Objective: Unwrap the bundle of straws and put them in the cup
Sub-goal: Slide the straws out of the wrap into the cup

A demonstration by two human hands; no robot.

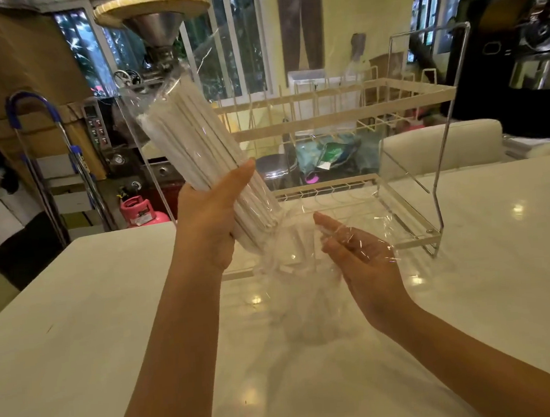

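Left hand (214, 219) gripping bundle of white straws (198, 148), fingers curled round lower half, thumb along side. Bundle tilted, top leaning up-left, held in air above white table (82, 352) near far edge. Clear plastic wrapper (291, 272) loose round bundle's lower end, hanging down, blurred; also sleeving upper end. Right hand (358, 254) just beside bundle's lower end, fingers nearly straight, touching wrapper film; firm hold not discernible. Cream dish rack (341, 106) on table behind hands, near far edge. Cup not discernible.

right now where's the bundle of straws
The bundle of straws is gripped in the left hand, held tilted above the white table, in front of the dish rack.
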